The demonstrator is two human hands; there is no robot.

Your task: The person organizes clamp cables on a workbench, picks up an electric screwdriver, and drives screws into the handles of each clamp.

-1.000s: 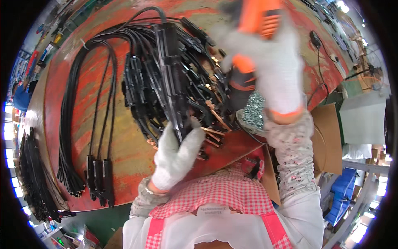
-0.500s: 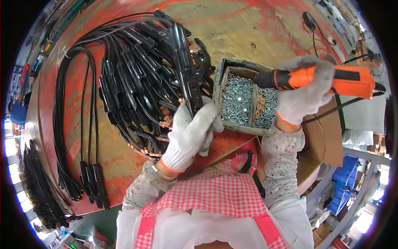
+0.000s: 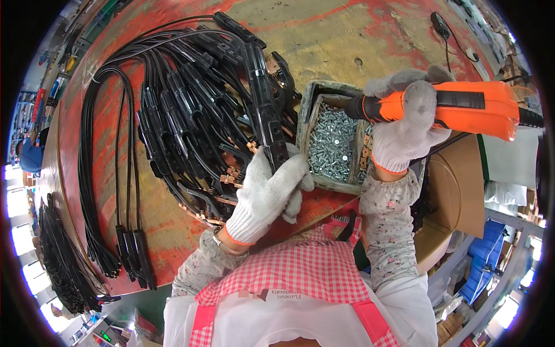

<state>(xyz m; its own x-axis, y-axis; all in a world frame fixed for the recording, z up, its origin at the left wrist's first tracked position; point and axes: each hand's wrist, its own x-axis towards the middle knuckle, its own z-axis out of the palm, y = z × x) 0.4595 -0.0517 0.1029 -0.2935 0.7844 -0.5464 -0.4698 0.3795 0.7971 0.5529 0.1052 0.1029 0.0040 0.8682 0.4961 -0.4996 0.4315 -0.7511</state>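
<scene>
My left hand (image 3: 267, 194), in a white knitted glove, is closed around the near end of a black plastic clamp (image 3: 261, 95) with a cable at its far end. To its left lies a heap of similar black cabled clamps (image 3: 179, 115) with copper-coloured jaws. My right hand (image 3: 407, 118), gloved too, grips an orange and black electric screwdriver (image 3: 477, 107). The tool lies level, its black nose pointing left over a divided box (image 3: 330, 186). Small silvery screws (image 3: 329, 144) fill the box's left part; copper-coloured pieces (image 3: 366, 147) show beside my right wrist.
Black cables (image 3: 87, 173) hang in a bundle on the left of the worn red and tan table (image 3: 324, 46). A cardboard box (image 3: 457, 191) stands right of my right forearm, blue bins (image 3: 485, 254) beyond it. A black corded plug-like piece (image 3: 440, 26) lies at the far right.
My right hand and the screwdriver have shifted slightly left, its nose moving further over the screw box. My left hand keeps its hold on the clamp, nearly in the same place.
</scene>
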